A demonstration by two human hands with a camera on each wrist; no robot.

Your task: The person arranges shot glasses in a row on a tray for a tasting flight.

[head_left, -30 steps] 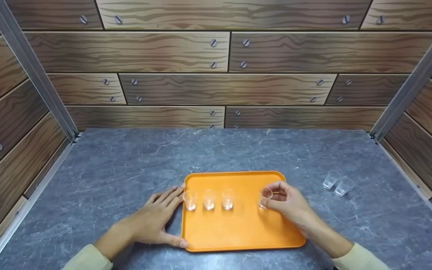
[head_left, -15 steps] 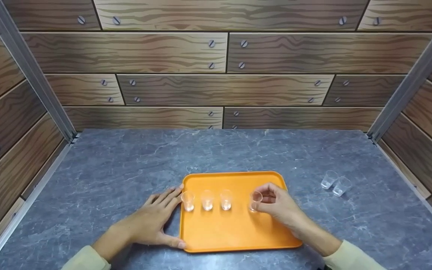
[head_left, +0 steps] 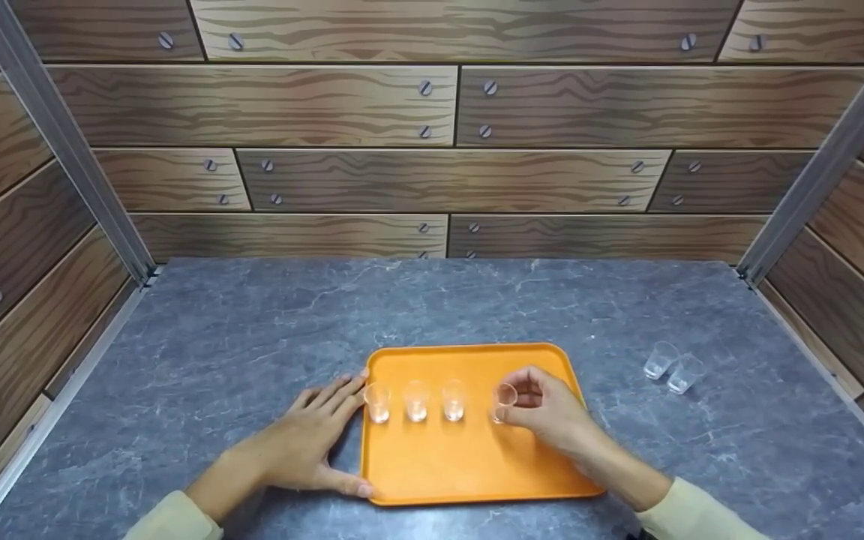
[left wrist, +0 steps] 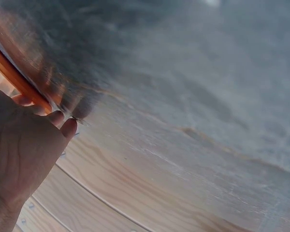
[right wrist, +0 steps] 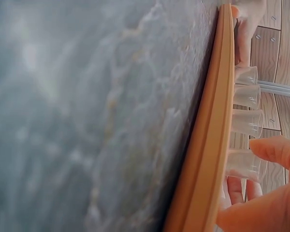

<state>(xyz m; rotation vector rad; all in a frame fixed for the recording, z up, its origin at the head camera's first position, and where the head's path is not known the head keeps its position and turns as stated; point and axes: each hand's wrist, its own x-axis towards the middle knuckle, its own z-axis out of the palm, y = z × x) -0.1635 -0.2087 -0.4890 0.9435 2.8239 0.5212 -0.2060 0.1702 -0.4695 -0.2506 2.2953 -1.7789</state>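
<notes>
Three small clear cups, the left one (head_left: 378,405), the middle one (head_left: 416,403) and the right one (head_left: 454,403), stand in a row on an orange tray (head_left: 469,469). My right hand (head_left: 552,416) pinches a fourth clear cup (head_left: 502,405) between thumb and fingers, to the right of that row. In the right wrist view this cup (right wrist: 242,164) is upright at the tray's surface. My left hand (head_left: 312,442) lies spread at the tray's left edge, its fingertips and thumb touching the rim.
Two more clear cups, one (head_left: 660,360) and another (head_left: 686,374), stand close together on the grey marbled table (head_left: 312,307), right of the tray. Wood-patterned walls (head_left: 372,180) and metal corner posts enclose the table at the back and sides.
My right hand has moved left over the tray with its cup, closer to the row of three. My left hand has stayed at the tray's edge.
</notes>
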